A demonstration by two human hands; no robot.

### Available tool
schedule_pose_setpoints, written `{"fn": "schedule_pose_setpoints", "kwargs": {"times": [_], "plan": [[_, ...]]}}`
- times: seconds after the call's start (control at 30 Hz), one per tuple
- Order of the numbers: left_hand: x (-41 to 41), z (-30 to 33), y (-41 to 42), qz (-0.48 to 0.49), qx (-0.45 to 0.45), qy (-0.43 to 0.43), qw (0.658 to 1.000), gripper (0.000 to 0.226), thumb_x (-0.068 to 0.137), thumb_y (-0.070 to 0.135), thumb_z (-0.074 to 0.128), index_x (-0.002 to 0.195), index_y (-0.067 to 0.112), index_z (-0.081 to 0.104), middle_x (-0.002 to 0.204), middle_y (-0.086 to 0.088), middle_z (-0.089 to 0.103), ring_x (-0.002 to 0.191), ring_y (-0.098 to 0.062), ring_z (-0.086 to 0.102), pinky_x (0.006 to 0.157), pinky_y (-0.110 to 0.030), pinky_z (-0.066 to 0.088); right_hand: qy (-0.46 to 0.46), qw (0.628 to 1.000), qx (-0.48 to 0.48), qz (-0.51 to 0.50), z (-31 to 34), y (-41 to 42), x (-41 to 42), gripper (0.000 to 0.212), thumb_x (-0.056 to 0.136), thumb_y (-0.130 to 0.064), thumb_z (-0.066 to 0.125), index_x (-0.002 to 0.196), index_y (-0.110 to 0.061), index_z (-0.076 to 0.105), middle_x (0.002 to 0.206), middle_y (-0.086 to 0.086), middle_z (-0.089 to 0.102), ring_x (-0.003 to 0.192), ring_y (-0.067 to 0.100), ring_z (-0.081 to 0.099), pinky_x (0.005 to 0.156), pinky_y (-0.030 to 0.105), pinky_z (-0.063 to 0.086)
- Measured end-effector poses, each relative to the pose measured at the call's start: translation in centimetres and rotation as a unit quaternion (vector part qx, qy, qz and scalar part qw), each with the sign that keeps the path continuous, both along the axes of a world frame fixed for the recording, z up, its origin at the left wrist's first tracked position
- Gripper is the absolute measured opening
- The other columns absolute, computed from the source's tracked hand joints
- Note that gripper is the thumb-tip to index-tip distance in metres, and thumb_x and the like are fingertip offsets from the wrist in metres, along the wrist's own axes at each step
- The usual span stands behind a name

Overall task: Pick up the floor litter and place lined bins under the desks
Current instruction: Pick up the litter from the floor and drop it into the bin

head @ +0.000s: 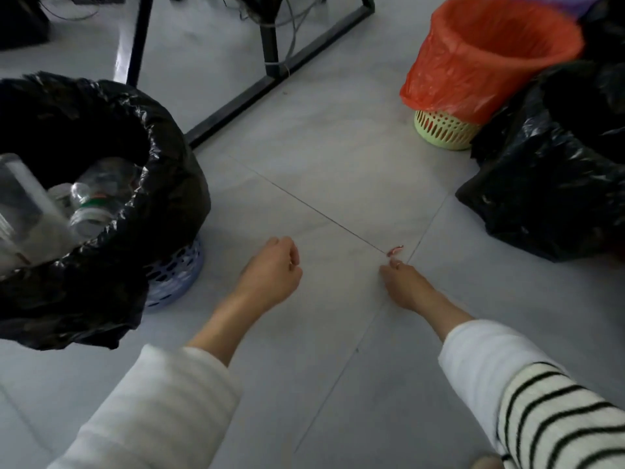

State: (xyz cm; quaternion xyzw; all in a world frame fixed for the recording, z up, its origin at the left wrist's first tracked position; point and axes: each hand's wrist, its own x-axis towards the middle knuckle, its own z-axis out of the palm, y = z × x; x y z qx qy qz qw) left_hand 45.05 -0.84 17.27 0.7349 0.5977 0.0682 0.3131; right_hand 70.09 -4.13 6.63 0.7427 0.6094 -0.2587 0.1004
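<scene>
Much is cut off here. The black-lined bin on your left runs past the frame edge, so you see only part of its rim, and its pale purple basket peeks out below the liner. Inside it lie clear plastic bottles; I make out at least two, but blur and the edge hide the rest. On your right a black bag is cropped by the frame, and whether a bin stands under it cannot be told. Behind it stands one orange-lined bin, only the foot of its green basket showing. Up top, black counter legs are cut off, with blurred cables behind them.

One scrap of litter lies on the grey floor, at the crossing of the tile seams; it is pinkish and too small to identify. Your right hand reaches toward it, fingers drawn together just beside the scrap, not gripping it as far as I can see. Your left hand hangs above the floor with fingers loosely curled and nothing seen in them. Both sleeves are white; the right one shows black stripes.
</scene>
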Motion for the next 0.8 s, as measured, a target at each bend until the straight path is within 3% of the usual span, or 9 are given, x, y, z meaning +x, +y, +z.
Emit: {"fn": "schedule_pose_setpoints", "kwargs": {"times": [0.07, 0.2, 0.3, 0.4, 0.53, 0.63, 0.73, 0.8], "plan": [[-0.4, -1.0, -1.3, -0.009, -0.031, 0.017, 0.999, 0.028, 0.082, 0.008, 0.053, 0.066, 0.027, 0.039, 0.074, 0.005, 0.04, 0.078, -0.026, 0.048, 0.07, -0.026, 0.037, -0.032, 0.999, 0.019, 0.006, -0.3, -0.9, -1.0, 0.035, 0.091, 0.0, 0.038, 0.124, -0.001, 0.05, 0.133, 0.019, 0.046, 0.124, 0.031, 0.045, 0.098, 0.032, 0.042], [-0.7, -1.1, -1.6, -0.003, -0.019, 0.03, 0.999, 0.012, 0.084, 0.009, 0.052, 0.08, 0.019, 0.047, 0.083, 0.001, 0.043, 0.079, -0.022, 0.045, 0.071, -0.028, 0.038, -0.067, 0.994, 0.09, -0.009, -0.2, -1.2, -1.9, 0.039, 0.088, 0.007, 0.037, 0.124, 0.0, 0.049, 0.136, 0.017, 0.042, 0.124, 0.031, 0.044, 0.09, 0.037, 0.045], [-0.4, -0.5, -1.7, -0.011, -0.004, 0.023, 1.0, 0.011, 0.085, 0.008, 0.049, 0.083, 0.018, 0.047, 0.091, 0.0, 0.043, 0.079, -0.022, 0.046, 0.076, -0.032, 0.043, -0.085, 0.989, 0.116, -0.029, -0.1, -0.3, -0.6, 0.052, 0.089, 0.006, 0.037, 0.139, -0.009, 0.035, 0.143, 0.015, 0.034, 0.13, 0.033, 0.036, 0.094, 0.041, 0.045], [-0.1, -0.3, -1.6, -0.005, -0.001, 0.017, 1.0, 0.014, 0.085, 0.005, 0.047, 0.083, 0.019, 0.048, 0.087, 0.003, 0.043, 0.078, -0.022, 0.047, 0.073, -0.032, 0.043, -0.074, 0.995, 0.059, -0.023, -0.1, 0.9, 0.5, 0.059, 0.093, 0.0, 0.034, 0.148, -0.016, 0.019, 0.156, 0.011, 0.016, 0.143, 0.032, 0.016, 0.105, 0.045, 0.036], [-0.1, -0.6, -1.3, 0.018, -0.014, 0.002, 1.0, 0.017, 0.084, 0.001, 0.048, 0.082, 0.018, 0.049, 0.075, 0.01, 0.041, 0.076, -0.02, 0.046, 0.07, -0.026, 0.037, -0.064, 0.994, 0.084, -0.012, -0.3, 1.5, -0.1, 0.041, 0.088, 0.009, 0.035, 0.127, -0.001, 0.046, 0.135, 0.017, 0.042, 0.127, 0.032, 0.038, 0.095, 0.039, 0.044], [0.2, -0.8, -1.6, 0.02, -0.062, -0.002, 0.998, 0.015, 0.086, 0.002, 0.048, 0.085, 0.017, 0.052, 0.081, 0.001, 0.05, 0.071, -0.018, 0.048, 0.062, -0.02, 0.039, -0.045, 0.995, 0.09, 0.011, -0.7, 0.2, -1.7, 0.028, 0.093, 0.002, 0.034, 0.113, 0.002, 0.053, 0.121, 0.021, 0.051, 0.115, 0.033, 0.05, 0.087, 0.04, 0.044], [0.4, -0.5, -2.4, 0.0, -0.104, -0.026, 0.994, 0.013, 0.089, 0.007, 0.05, 0.086, 0.019, 0.055, 0.083, 0.001, 0.055, 0.065, -0.009, 0.05, 0.05, -0.006, 0.035, 0.05, 0.992, 0.11, -0.034, -0.5, -0.5, -3.7, 0.018, 0.091, -0.001, 0.04, 0.094, -0.001, 0.058, 0.11, 0.021, 0.058, 0.105, 0.035, 0.058, 0.08, 0.034, 0.042], [0.6, 0.6, -2.3, 0.009, -0.088, -0.049, 0.995, 0.012, 0.09, 0.009, 0.05, 0.088, 0.019, 0.057, 0.09, -0.003, 0.06, 0.071, -0.012, 0.054, 0.053, -0.007, 0.037, 0.129, 0.974, 0.17, -0.08, 0.5, 0.8, -5.0, 0.023, 0.087, 0.0, 0.048, 0.097, 0.002, 0.069, 0.106, 0.02, 0.064, 0.101, 0.035, 0.061, 0.085, 0.036, 0.047]]}}
